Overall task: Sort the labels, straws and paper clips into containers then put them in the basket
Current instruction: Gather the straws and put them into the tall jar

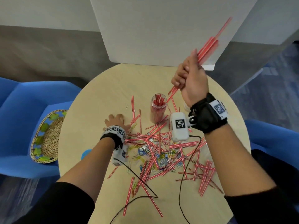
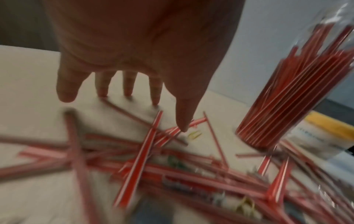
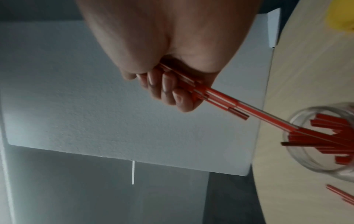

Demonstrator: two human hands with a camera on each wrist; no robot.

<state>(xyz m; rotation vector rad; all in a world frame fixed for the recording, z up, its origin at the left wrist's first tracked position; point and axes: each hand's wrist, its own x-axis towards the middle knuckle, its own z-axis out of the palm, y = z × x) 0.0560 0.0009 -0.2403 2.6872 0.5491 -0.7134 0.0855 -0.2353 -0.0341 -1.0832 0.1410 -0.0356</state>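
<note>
My right hand (image 1: pixel 187 76) grips a bundle of red-and-white straws (image 1: pixel 208 46) in its fist, held slanted above the table. The bundle's lower ends (image 3: pixel 264 116) point down at the mouth of a clear jar (image 1: pixel 158 109) that stands upright with several straws in it. My left hand (image 1: pixel 115 121) lies with spread, straight fingers (image 2: pixel 103 84) on the table to the left of the jar, fingertips touching loose straws (image 2: pixel 153 136). A heap of straws (image 1: pixel 161 151) mixed with coloured paper clips (image 1: pixel 165 156) covers the near half of the round table (image 1: pixel 100 94).
A woven basket (image 1: pixel 48 136) with a green and blue rim sits on a blue chair at the left. A white pillar (image 1: pixel 153 29) stands against the table's far edge. Black cables (image 1: pixel 182 175) trail from both wrists across the pile. Something yellow (image 2: pixel 329 127) lies beyond the jar.
</note>
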